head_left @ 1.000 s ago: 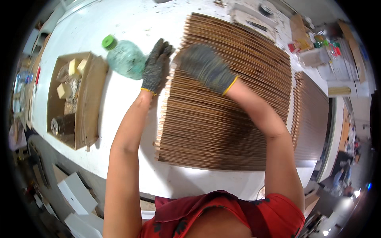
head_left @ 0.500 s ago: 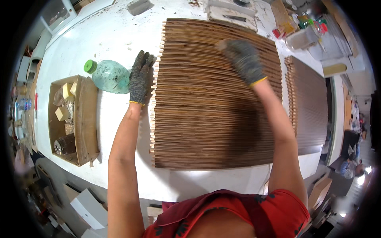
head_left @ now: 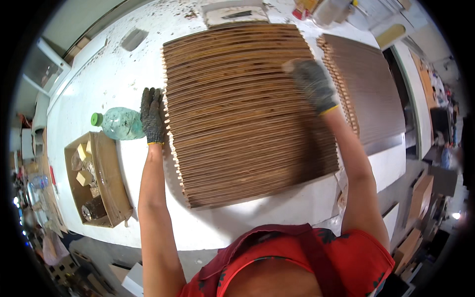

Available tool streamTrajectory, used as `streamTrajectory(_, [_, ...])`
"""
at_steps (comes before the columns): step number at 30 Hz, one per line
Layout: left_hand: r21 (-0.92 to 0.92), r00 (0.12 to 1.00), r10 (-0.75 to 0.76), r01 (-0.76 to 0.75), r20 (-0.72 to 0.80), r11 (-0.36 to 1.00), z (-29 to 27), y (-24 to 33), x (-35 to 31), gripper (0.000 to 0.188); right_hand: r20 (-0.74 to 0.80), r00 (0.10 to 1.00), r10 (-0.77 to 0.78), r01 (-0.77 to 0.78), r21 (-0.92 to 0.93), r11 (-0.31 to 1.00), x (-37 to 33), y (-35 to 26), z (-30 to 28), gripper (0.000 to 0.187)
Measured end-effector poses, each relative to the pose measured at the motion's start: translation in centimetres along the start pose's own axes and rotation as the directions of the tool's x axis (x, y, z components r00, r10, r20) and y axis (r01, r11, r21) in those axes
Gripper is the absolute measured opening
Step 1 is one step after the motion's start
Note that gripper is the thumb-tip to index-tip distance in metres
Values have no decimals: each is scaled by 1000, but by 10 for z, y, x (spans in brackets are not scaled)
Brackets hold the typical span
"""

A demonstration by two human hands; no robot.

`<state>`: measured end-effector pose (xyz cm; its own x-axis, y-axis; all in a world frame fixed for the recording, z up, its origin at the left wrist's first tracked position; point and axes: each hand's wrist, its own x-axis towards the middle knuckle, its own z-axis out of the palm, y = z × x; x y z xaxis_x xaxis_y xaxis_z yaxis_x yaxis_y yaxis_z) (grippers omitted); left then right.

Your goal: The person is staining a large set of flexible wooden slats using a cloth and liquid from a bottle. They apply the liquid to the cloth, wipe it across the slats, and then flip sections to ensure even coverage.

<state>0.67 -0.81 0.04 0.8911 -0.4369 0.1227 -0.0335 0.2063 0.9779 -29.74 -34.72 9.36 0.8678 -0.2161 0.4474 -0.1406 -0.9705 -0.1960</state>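
A large panel of many narrow dark brown wooden strips [head_left: 237,123] lies side by side on the white table, pale pegs sticking out along its left edge. My left hand [head_left: 152,116], in a dark grey knit glove, rests flat against that edge with fingers stretched forward. Over the upper right part of the strips is my gloved right hand [head_left: 312,85], smeared by motion and closed. Something small and light tan shows at its fingertips, too blurred to name. A greenish clear plastic bottle [head_left: 121,123] with a green cap lies beside my left hand.
An open cardboard box [head_left: 111,183] with pale yellow blocks and a dark roll stands at the left. Another stack of brown strips [head_left: 371,89] lies at the right. Beyond the panel is a white tray [head_left: 210,17] with a dark tool; jars [head_left: 329,12] stand at the far right.
The whole view has shifted and turned slightly, so the panel appears farther left and tilted. My right hand has moved toward the panel's right side; my left hand stays at the left edge.
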Motion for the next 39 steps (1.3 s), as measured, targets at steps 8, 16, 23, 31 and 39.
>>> streamTrajectory(8, [182,972,-216,230,-95,956,-2,57,-93,52,-51,960,-277,253,-275,927,-58,-15,11,33])
streamTrajectory(16, [241,997,-77,78,-15,967,-48,67,-271,86,-113,993,-18,45,234,971,-77,-38,-9,27])
streamTrajectory(23, [657,993,-54,-30,107,753,-12,66,-328,122,30,967,-253,248,112,962,-102,-139,-5,24])
streamTrajectory(31, [512,1000,20,-5,-24,859,-3,38,-320,101,-55,870,491,-463,257,848,-136,11,-68,18])
streamTrajectory(39, [637,995,82,-33,-48,770,-15,34,-325,98,173,985,-12,35,-129,991,-155,-74,-39,18])
